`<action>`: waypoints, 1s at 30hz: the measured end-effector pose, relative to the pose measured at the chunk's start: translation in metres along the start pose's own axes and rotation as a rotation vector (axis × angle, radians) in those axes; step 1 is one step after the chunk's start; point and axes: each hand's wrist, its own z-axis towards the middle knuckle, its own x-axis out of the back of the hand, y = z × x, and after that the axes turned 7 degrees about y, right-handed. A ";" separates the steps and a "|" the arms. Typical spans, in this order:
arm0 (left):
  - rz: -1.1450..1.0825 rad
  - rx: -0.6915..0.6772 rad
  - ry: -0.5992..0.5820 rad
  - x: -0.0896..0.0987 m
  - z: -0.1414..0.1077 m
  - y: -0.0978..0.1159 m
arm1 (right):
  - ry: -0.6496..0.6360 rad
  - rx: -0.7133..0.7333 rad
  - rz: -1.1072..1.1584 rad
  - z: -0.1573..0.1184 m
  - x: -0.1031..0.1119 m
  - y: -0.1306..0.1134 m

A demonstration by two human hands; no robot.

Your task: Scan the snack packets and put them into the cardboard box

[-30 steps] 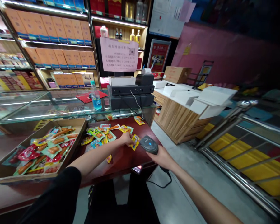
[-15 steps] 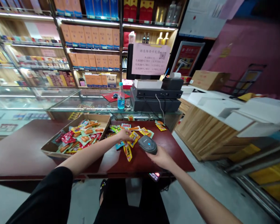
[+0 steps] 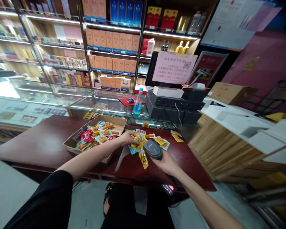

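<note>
My left hand (image 3: 128,138) is closed on the edge of a yellow snack packet (image 3: 139,138), above a small pile of other packets on the dark red table (image 3: 178,156). My right hand (image 3: 167,163) grips a dark grey barcode scanner (image 3: 153,149) by its handle, its head close to the yellow packet. Another yellow packet (image 3: 143,159) lies just below, near the table's front. To the left, an open cardboard box (image 3: 120,124) holds several wrapped sausages and red packets. Part of the pile is hidden by my left hand.
Behind the table runs a glass counter (image 3: 105,103) with a blue drink bottle (image 3: 138,103) and a cash drawer (image 3: 171,111) under a monitor with a pink sign (image 3: 173,67). Two packets (image 3: 176,136) lie at the table's right. A phone (image 3: 168,189) shows below the front edge.
The view has swung left, so everything sits further right. The scanner head is closer to the yellow packet in my left hand, and its blue light no longer shows.
</note>
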 end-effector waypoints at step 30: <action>0.167 -0.092 0.030 0.002 0.009 0.005 | -0.008 -0.051 0.043 -0.009 0.030 0.022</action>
